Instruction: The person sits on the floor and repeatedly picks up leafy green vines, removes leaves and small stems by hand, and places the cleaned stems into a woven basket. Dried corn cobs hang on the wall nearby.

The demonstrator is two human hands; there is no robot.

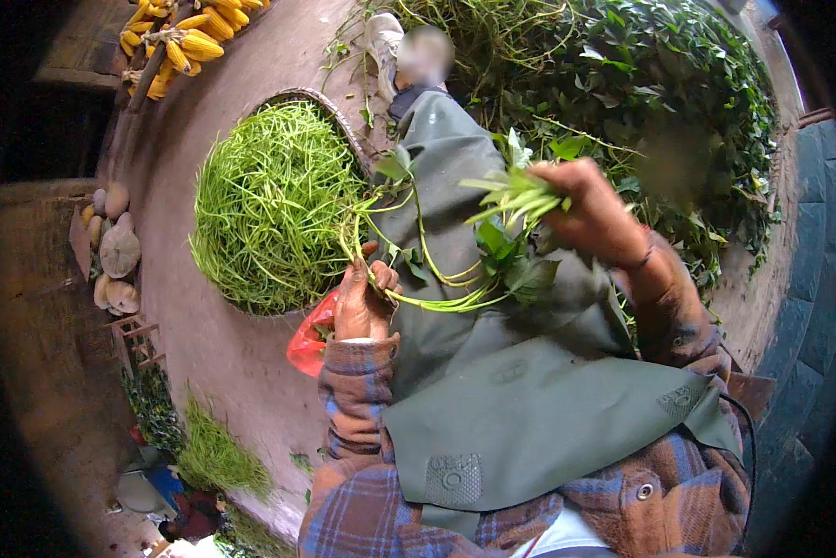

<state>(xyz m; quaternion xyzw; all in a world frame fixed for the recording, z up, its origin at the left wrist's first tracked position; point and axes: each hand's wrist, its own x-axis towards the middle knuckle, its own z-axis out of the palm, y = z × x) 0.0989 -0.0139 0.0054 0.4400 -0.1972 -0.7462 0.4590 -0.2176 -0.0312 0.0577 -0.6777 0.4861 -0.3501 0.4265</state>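
Note:
My left hand [364, 303] pinches several thin leafy vine stems [453, 304], which look like sweet potato vine. They curve across my lap on a dark green waterproof apron [543, 411]. Raised above the lap on the other side, my right hand [589, 209] is closed around a small bunch of green leaf stalks [519, 197], slightly blurred. Dark green leaves [529, 275] hang from the vine below that bunch. Just beyond my left hand, a heap of stripped green stalks [278, 209] fills a round woven basket [341, 115].
A red plastic bag [313, 338] lies between basket and left forearm. Leafy vines [697, 104] are piled high to the right. Corn cobs [198, 42] hang at upper left; pumpkins [119, 251] line the wall. More stalks [219, 446] and a person [194, 516] are at lower left.

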